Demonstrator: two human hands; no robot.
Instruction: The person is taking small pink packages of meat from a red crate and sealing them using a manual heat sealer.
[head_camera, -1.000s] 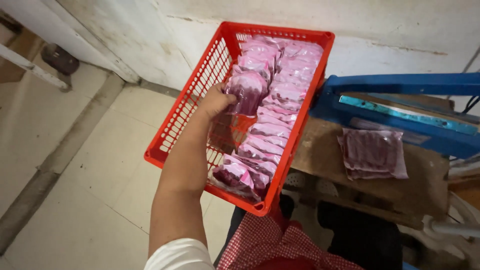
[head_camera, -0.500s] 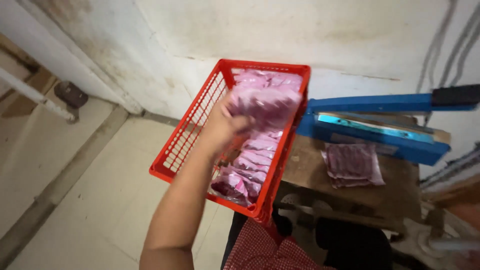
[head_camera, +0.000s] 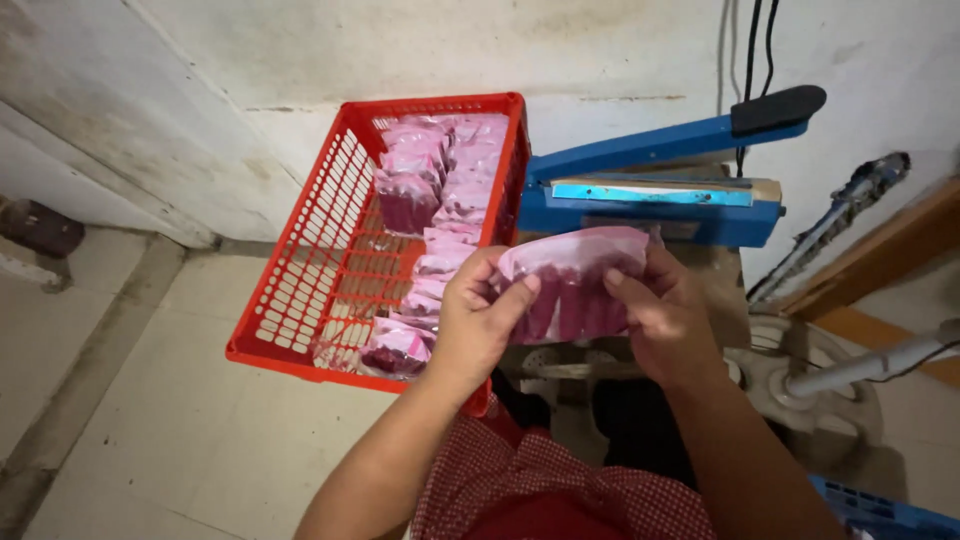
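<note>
Both hands hold one stack of pink plastic packets in front of me. My left hand grips its left end and my right hand grips its right end. Just left of the hands stands a red plastic basket with several more pink packets lined up along its right side. Behind the held stack sits a blue heat sealer with its black-handled arm raised.
A stained white wall runs behind the basket and sealer, with black cables hanging at the top right. A pale tiled floor lies at the left. A white fan base and a wooden edge are at the right. A blue crate corner shows at the bottom right.
My left hand lifted a stack of packets out of the basket and brought it right, in front of the sealer. My right hand came into view and took its other end.
</note>
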